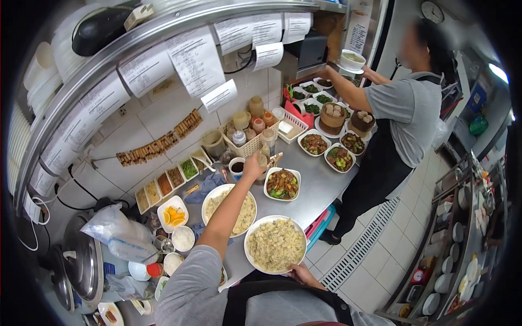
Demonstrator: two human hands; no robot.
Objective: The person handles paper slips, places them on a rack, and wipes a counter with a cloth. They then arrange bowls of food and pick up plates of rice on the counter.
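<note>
The left hand (253,164) is stretched out over the steel counter (321,182), its fingers closed around a small bottle (262,161) that stands just in front of the white basket (251,142) of condiment jars. The bottle is pale with a lighter top, and most of its body is hidden by the grip (its label, if any, cannot be made out). A cup (237,167) of dark sauce sits just to the hand's left.

The right hand (302,273) rests at the near rim of a plate (275,244) of fried rice, fingers curled on the edge closest to the body. The rice is pale yellow, heaped evenly and flecked with small bits. A second rice plate (216,204) lies under the outstretched forearm, touching the first one's far side. Beyond them sits a square bowl (282,183) of brown stir-fry with greens.

At the far end of the counter another person (399,117) in a grey shirt and dark apron lifts a white bowl (352,59) above bamboo steamers (333,117) and more dishes.
</note>
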